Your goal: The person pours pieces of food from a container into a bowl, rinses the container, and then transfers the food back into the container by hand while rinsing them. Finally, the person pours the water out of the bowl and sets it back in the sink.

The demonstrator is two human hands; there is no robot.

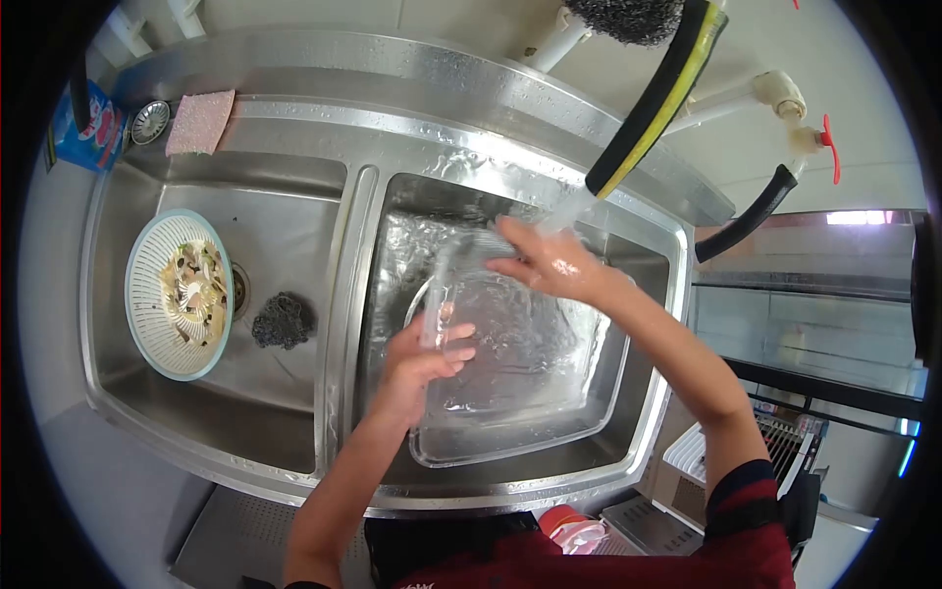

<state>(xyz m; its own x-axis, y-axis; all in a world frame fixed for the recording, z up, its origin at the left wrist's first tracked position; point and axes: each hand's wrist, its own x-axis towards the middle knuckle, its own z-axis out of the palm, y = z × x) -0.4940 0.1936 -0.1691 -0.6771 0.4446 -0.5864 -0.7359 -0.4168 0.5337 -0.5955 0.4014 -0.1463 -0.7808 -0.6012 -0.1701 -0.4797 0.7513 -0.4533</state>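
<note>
A clear plastic container (446, 285) is tilted over the right sink basin. My left hand (417, 361) grips its left side, with fingers showing through the clear wall. At its upper edge is my right hand (554, 263), thumb and fingers around the rim, wet and slightly blurred. Water runs from a black-and-yellow hose (648, 103) just above my right hand. Beneath lies a larger clear plastic tub (520, 447) with water in it. Splashes and glare hide part of where the two containers meet.
In the left basin (285, 187) are a white strainer basket (147, 304) with food scraps and a dark steel scourer (284, 320). A pink cloth (201, 123), a drain strainer (150, 123) and a blue packet (90, 130) sit on the back ledge. A red-handled tap (830, 147) is at right.
</note>
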